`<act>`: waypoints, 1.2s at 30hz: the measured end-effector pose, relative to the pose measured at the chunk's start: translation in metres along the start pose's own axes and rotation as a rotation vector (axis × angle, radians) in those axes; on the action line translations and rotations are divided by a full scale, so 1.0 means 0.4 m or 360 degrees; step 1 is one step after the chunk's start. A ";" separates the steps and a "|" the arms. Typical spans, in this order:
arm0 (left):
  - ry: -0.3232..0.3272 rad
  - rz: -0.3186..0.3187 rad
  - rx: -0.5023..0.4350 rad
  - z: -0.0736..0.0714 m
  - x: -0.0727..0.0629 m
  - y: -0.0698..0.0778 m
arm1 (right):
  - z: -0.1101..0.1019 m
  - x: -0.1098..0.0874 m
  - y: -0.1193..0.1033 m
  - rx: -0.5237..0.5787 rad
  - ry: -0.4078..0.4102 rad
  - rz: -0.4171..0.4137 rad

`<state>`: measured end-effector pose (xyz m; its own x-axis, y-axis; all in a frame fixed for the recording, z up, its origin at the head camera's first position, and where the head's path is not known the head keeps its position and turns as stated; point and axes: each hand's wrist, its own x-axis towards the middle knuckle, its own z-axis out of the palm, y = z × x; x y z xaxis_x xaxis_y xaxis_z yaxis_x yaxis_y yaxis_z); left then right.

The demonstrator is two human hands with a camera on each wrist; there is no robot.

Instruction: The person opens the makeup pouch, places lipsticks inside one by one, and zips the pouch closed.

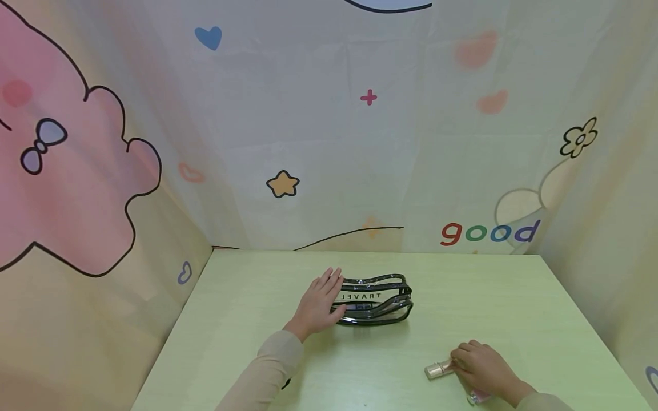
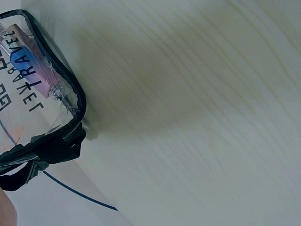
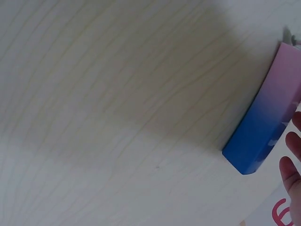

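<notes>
A clear pouch (image 1: 396, 313) with black trim and "TRAVEL" lettering lies on the table. My left hand (image 1: 319, 302) rests at its left end, fingers straight and slightly spread. Through the pouch's clear side in the left wrist view, a pink and blue item (image 2: 35, 70) shows. My right hand (image 1: 483, 368) is low at the right, fingers curled, pinching the end of a gold lipstick tube (image 1: 437, 370) that points left. Under that hand, a pink end (image 1: 480, 395) peeks out. The right wrist view has fingertips (image 3: 289, 167) beside a slim pink-to-blue box (image 3: 263, 113).
The pale green table (image 1: 247, 285) meets a printed cloth backdrop (image 1: 319, 125) at its back edge and both sides. A small dark object (image 1: 286, 384) shows beside the left sleeve (image 1: 264, 365), which covers most of it.
</notes>
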<state>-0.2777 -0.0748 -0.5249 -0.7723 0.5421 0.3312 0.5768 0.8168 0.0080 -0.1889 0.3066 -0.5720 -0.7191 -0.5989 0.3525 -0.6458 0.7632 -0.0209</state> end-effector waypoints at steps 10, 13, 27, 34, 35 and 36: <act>-0.0006 -0.0002 -0.0006 0.001 -0.001 0.001 | -0.004 -0.003 -0.003 0.0019 0.0006 0.0025; 0.0007 0.0000 -0.0010 0.000 0.000 0.001 | -0.004 -0.004 -0.004 0.0018 0.0015 0.0037; -0.0029 -0.0005 0.0004 -0.009 0.000 0.003 | -0.013 0.002 -0.001 -0.0029 0.0113 -0.0059; -0.0012 -0.0004 -0.0016 -0.006 0.001 0.002 | -0.022 0.007 -0.005 0.0007 0.0141 0.0064; -0.0012 -0.0003 -0.0014 -0.006 0.001 0.002 | -0.023 0.009 -0.005 0.0008 0.0145 0.0079; -0.0014 -0.0003 -0.0012 -0.006 0.001 0.002 | -0.023 0.011 -0.005 0.0008 0.0151 0.0082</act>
<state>-0.2769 -0.0745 -0.5224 -0.7756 0.5425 0.3227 0.5775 0.8162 0.0157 -0.1884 0.3048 -0.5618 -0.7242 -0.5329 0.4377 -0.6099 0.7912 -0.0457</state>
